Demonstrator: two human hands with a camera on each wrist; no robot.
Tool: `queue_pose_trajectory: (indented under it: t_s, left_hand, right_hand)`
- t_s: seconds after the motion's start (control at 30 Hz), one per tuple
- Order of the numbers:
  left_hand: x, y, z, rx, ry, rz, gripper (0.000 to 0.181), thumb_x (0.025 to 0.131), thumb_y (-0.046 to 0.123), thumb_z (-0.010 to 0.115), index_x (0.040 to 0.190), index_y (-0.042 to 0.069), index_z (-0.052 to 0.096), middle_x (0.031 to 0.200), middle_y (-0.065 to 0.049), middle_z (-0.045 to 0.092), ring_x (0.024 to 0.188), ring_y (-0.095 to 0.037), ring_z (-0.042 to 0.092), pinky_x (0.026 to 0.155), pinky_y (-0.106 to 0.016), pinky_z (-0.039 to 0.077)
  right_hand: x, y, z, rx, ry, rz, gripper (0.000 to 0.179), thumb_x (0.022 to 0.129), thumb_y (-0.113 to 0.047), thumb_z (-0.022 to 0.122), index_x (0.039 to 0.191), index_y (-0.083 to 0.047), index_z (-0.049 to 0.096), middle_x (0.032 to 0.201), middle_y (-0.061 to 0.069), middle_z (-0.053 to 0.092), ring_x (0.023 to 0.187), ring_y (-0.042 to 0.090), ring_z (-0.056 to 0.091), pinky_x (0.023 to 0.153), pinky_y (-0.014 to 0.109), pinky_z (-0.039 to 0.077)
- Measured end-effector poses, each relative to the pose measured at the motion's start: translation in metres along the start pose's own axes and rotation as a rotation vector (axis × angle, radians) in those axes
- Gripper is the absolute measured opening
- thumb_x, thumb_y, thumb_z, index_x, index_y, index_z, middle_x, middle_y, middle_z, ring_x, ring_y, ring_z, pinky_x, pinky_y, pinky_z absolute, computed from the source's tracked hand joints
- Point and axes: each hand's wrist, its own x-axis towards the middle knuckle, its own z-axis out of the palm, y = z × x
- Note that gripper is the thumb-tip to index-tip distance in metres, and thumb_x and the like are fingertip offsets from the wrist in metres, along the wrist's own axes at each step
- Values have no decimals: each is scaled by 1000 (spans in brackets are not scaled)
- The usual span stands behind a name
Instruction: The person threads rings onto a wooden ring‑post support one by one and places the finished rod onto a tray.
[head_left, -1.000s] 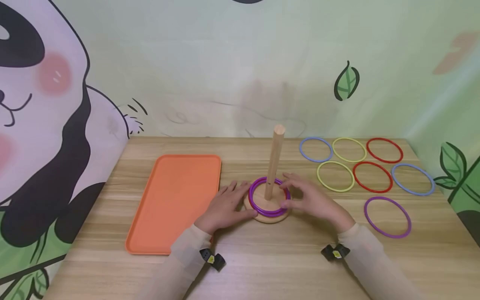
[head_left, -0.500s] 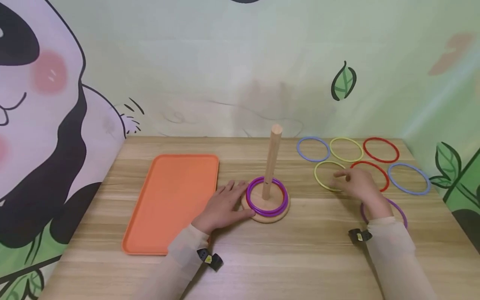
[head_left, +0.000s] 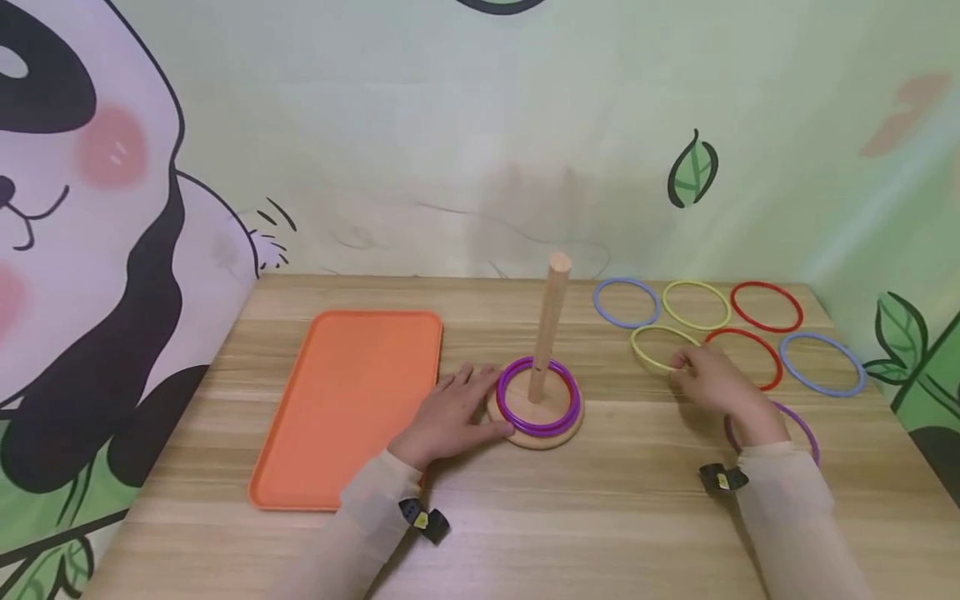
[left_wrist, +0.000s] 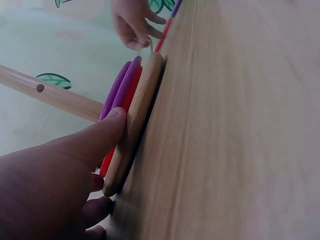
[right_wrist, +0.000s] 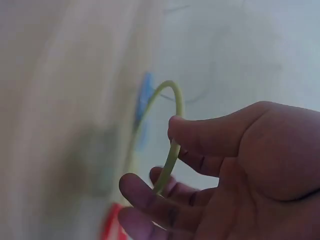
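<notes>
My right hand [head_left: 716, 387] pinches a yellow ring [right_wrist: 179, 102] between thumb and fingers. In the right wrist view that ring tilts up beside the tabletop. My left hand [head_left: 450, 417] lies at the left of a round wooden base [head_left: 542, 443], fingers spread and thumb stretched along the front. A tall wooden peg [head_left: 550, 321] rises from the base. Round its foot lie purple rings [left_wrist: 116, 90] stacked over a red ring [left_wrist: 131, 92]. The left thumb [left_wrist: 116, 117] touches the edge of this stack, and its other fingers are partly hidden by the base.
An orange tray [head_left: 360, 408] lies to the left. On the right are two blue rings, one at the back [head_left: 626, 280], another yellow ring [head_left: 697, 282], two red rings and a purple ring [head_left: 808, 435] partly under the right wrist. A painted wall [head_left: 420, 142] borders the table behind.
My right hand has left the peg's rings, moved right to the nearer yellow ring and taken hold of it, lifting its near side. The left hand has stayed by the base.
</notes>
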Motion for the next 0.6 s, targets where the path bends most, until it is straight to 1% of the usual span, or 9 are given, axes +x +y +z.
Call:
queue_pose_trajectory:
  t_s: [0.13, 0.23, 0.3, 0.37, 0.43, 0.47, 0.53, 0.57, 0.6]
  left_hand:
    - [1, 0, 1, 7, -2, -1, 91, 96, 65, 66, 167, 16, 35, 169, -12, 35, 160, -40, 19, 129, -57, 14]
    - [1, 0, 1, 11, -5, -6, 92, 96, 66, 65, 167, 17, 34, 170, -11, 34, 160, -39, 18, 129, -57, 14]
    - [2, -1, 2, 14, -5, -9, 92, 96, 66, 65, 167, 17, 34, 170, -11, 34, 160, -39, 18, 129, -57, 14]
    - [2, -1, 2, 12, -4, -10, 92, 96, 66, 65, 167, 17, 34, 170, -11, 34, 160, -39, 19, 129, -57, 15]
    - [1, -1, 2, 12, -6, -13, 92, 96, 66, 66, 167, 17, 34, 170, -10, 34, 160, -39, 19, 129, -57, 14]
    - [1, 0, 2, 11, -3, -11, 92, 96, 65, 66, 167, 17, 35, 170, -10, 34, 160, -39, 19, 129, -57, 14]
    - [1, 0, 1, 12, -3, -11, 91, 96, 65, 66, 167, 17, 35, 170, -10, 34, 160, -39, 19, 129, -57, 14]
    - [1, 0, 2, 14, -3, -11, 91, 96, 65, 66, 167, 16, 35, 170, -10, 34, 160, -39, 19, 129, -57, 14]
    - [1, 0, 2, 17, -3, -11, 92, 96, 65, 66, 167, 16, 35, 170, -11, 34, 160, -39, 19, 129, -57, 14]
  right_hand:
    - [-6, 0, -17, 29, 40, 19, 18, 100, -13, 69, 100, 4, 62, 91, 18, 62, 87, 36, 57, 73, 40, 45]
    - [-11, -1, -28, 56, 71, 47, 27, 99, -23, 75, 98, 1, 63, 85, 11, 59, 75, 27, 54, 66, 36, 43]
    - [-13, -3, -33, 68, 94, 53, 28, 97, -24, 78, 98, 0, 63, 79, 5, 55, 68, 20, 51, 63, 32, 42]
    - [-14, -4, -35, 81, 119, 48, 29, 94, -23, 82, 96, -1, 62, 74, 1, 45, 62, 14, 40, 57, 31, 37]
    - [-14, -3, -35, 100, 147, 37, 30, 90, -21, 85, 94, -1, 62, 75, 5, 43, 63, 16, 37, 57, 33, 35]
    - [-14, -3, -34, 110, 161, 26, 30, 89, -19, 86, 92, -2, 62, 81, 11, 52, 68, 20, 48, 62, 36, 42]
    - [-13, -2, -34, 128, 176, 7, 32, 85, -16, 89, 89, -3, 60, 110, 31, 60, 98, 37, 63, 81, 48, 51]
    - [-12, -1, -33, 146, 178, -4, 34, 83, -14, 91, 88, -3, 59, 128, 39, 56, 119, 48, 60, 93, 57, 50]
    - [-11, -1, -33, 168, 179, -19, 35, 81, -12, 92, 87, -3, 59, 142, 45, 46, 137, 56, 47, 104, 65, 44]
